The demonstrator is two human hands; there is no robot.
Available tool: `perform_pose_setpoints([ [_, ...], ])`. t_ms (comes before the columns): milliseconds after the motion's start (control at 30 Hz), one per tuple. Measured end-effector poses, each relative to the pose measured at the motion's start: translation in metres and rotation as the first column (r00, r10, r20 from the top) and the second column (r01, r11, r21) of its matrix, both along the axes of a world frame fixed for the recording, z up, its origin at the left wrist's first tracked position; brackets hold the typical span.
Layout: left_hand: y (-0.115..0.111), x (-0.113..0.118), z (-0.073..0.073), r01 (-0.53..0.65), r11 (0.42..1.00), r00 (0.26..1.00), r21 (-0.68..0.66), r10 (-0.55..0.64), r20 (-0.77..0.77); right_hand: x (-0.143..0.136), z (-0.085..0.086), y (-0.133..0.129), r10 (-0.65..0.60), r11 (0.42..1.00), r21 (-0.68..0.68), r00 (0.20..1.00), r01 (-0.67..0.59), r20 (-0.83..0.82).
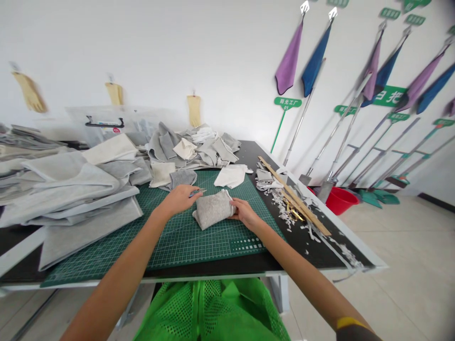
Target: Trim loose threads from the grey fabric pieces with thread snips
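Observation:
My left hand (179,200) is closed around a small blue-handled tool (197,192) with a pointed metal tip. It looks like thread snips, but its exact kind is too small to tell. The tip points right, just above a folded light-grey cloth (213,209). My right hand (245,213) grips this cloth at its right edge, thumb on top and fingers partly hidden beneath. The cloth is over a green cutting mat (185,251). Beyond it are a white cloth piece (232,175) and a darker grey piece (182,178).
A tall stack of grey cloths (78,184) covers the left side. A loose cloth heap (199,147) lies at the back. On the right are wooden strips (295,196), gold-handled scissors (294,213) and scraps. A clear plastic box (103,125) stands behind; a red bucket (341,201) is on the floor.

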State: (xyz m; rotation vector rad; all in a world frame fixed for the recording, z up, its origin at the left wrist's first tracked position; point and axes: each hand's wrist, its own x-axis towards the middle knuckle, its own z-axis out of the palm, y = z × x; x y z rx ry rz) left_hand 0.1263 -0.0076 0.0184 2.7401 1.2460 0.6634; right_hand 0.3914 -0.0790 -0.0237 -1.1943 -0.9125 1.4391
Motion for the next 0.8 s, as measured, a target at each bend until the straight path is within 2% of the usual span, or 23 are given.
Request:
perform_pose_setpoints([
  [200,0.022,-0.007,-0.026,-0.118,0.99,0.993,-0.081,0.12,0.022,-0.003,0.003,-0.005,0.006,0.999,0.037,0.994,-0.01,0.107],
  [367,0.026,0.001,-0.046,-0.201,0.971,0.976,-0.131,0.21,0.062,-0.002,0.001,-0.007,-0.004,0.998,0.057,0.989,-0.004,0.15],
  [467,0.023,0.004,-0.052,-0.224,0.962,0.969,-0.156,0.238,0.073,0.004,0.014,-0.005,-0.003,0.998,0.066,0.993,-0.004,0.114],
  [533,0.021,0.003,-0.053,-0.228,0.959,0.967,-0.169,0.243,0.075,0.005,0.034,-0.002,-0.017,0.995,0.102,0.995,0.007,0.095],
  [633,0.019,0.002,-0.052,-0.229,0.955,0.967,-0.188,0.245,0.07,-0.003,0.081,0.003,-0.03,0.968,0.252,0.995,0.006,0.093],
  [733,0.017,0.001,-0.051,-0.229,0.952,0.967,-0.201,0.246,0.064,-0.029,0.132,0.006,0.045,0.891,0.443,0.989,-0.103,0.139],
  [800,0.015,0.002,-0.05,-0.228,0.952,0.967,-0.204,0.246,0.066,-0.056,0.161,0.01,0.114,0.832,0.521,0.979,-0.189,0.171],
])
